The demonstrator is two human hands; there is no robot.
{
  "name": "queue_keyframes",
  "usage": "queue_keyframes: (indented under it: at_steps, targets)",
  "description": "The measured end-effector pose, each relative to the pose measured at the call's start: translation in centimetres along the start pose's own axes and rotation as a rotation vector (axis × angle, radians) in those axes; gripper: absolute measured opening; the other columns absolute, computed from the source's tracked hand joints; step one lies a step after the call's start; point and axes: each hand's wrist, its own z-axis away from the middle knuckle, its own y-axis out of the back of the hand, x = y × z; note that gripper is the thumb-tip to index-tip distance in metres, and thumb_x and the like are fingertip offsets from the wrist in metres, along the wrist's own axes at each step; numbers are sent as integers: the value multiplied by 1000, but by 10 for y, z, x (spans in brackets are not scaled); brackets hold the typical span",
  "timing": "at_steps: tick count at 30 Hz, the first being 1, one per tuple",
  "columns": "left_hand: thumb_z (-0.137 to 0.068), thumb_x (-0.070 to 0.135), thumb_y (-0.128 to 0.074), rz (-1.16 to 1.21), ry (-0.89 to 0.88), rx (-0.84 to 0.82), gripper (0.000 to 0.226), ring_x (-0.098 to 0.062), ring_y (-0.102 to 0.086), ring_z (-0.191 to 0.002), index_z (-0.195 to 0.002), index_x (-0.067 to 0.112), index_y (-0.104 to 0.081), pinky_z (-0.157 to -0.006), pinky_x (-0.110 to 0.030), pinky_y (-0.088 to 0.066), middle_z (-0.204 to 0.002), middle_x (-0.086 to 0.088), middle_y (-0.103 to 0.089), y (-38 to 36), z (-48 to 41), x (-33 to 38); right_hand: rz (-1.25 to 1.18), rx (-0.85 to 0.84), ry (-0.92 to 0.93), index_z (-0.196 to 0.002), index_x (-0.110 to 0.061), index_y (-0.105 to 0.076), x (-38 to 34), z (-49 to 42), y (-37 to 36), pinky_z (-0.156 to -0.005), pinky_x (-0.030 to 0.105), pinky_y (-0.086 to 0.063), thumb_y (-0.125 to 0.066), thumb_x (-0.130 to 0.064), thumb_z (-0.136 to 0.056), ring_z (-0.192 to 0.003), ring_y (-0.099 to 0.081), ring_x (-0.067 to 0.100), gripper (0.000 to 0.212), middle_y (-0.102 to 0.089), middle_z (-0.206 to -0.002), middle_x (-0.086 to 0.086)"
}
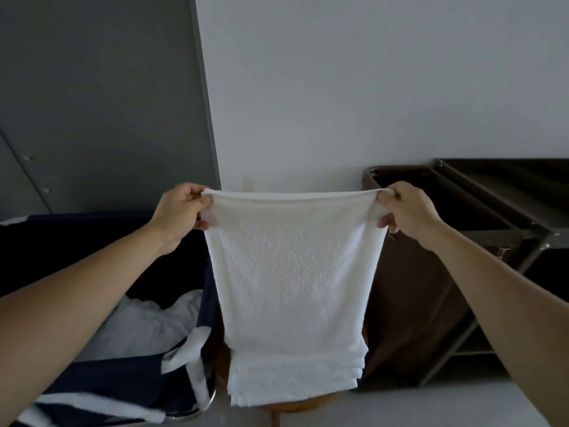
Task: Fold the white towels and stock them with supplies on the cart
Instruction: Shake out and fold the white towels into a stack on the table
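A white towel (294, 272) hangs in front of me, folded over along its top edge and stretched flat between both hands. My left hand (181, 212) pinches its top left corner. My right hand (406, 211) pinches the top right corner. The towel's lower end reaches down over a stack of folded white towels (295, 380) that lies on a round wooden stool (303, 405). The brown cart (492, 211) with its dark fabric bag stands to the right against the wall.
A dark blue laundry hamper (101, 392) at the left holds loose white linen (147, 322). A grey door (101, 103) is behind it. The white wall (369, 87) fills the background. The cart's shelves (523, 180) are at the far right.
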Motion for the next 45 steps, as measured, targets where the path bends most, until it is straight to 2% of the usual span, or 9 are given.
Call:
queue_keyframes:
  at_steps: [6, 9, 14, 19, 23, 27, 32, 37, 45]
  targets:
    - [-99, 15, -60, -92, 170, -31, 13, -21, -62, -94, -111, 13, -63, -82, -43, -57, -106, -6, -65, -48, -61, -76, 139, -140, -159, -81, -17, -59, 72, -63, -54, -63, 34, -42, -56, -35, -98, -75, -57, 21, 25, -60, -82, 4]
    - [-98, 16, -60, -178, 281, -34, 23, -24, -63, -99, -120, 10, -63, -89, -45, -57, -112, -8, -64, -78, -100, -124, 126, -229, -298, -96, -15, -59, 112, -102, -100, -62, 29, -40, -55, -32, -99, -82, -56, 17, 18, -60, -95, 3]
    - [-94, 14, -60, -288, 519, -40, 27, -30, -64, -99, -120, 12, -64, -90, -49, -56, -113, -11, -64, -131, -142, -216, 34, -319, -491, -92, -4, -57, 192, -128, -179, -63, 34, -43, -57, -21, -98, -72, -55, 18, 18, -59, -87, 9]
    - [-95, 13, -57, -296, 644, -23, 32, -33, -63, -99, -127, 10, -61, -89, -44, -54, -109, -12, -66, -169, -168, -279, -58, -274, -665, -122, -4, -56, 252, -135, -231, -86, 45, -51, -57, -28, -100, -91, -60, 24, 33, -59, -96, 6]
    - [-97, 25, -60, -262, 728, -83, 44, -30, -58, -102, -136, 5, -53, -87, -40, -47, -117, -10, -60, -181, -171, -312, -99, -301, -753, -129, -7, -52, 283, -128, -257, -84, 41, -50, -61, -38, -95, -90, -57, 18, 47, -55, -100, -1]
    - [-97, 29, -60, -233, 794, -109, 44, -30, -56, -105, -134, 6, -53, -86, -38, -43, -117, -10, -59, -184, -163, -333, -107, -244, -734, -124, -12, -52, 295, -120, -267, -82, 39, -49, -61, -42, -95, -88, -57, 15, 42, -56, -99, -3]
    - [-99, 32, -53, -248, 637, 3, 16, -32, -61, -91, -98, 17, -57, -72, -38, -47, -98, -11, -63, -174, -149, -333, -131, -116, -602, -97, -17, -56, 286, -110, -265, -81, 45, -54, -62, -38, -94, -87, -62, 23, 22, -62, -97, 5]
    - [-103, 32, -46, -348, 679, -85, 27, -27, -59, -92, -120, 11, -52, -77, -39, -48, -103, -8, -61, -168, -137, -350, -63, -171, -630, -117, -11, -57, 292, -103, -269, -82, 40, -50, -59, -34, -97, -90, -60, 21, 31, -63, -103, 4]
    - [-95, 44, -60, -99, 783, 8, 55, -25, -58, -107, -140, 17, -45, -93, -42, -47, -125, -5, -59, -159, -115, -363, -172, -171, -749, -123, -19, -57, 305, -85, -265, -88, 43, -53, -66, -46, -89, -94, -63, 15, 45, -63, -105, -7]
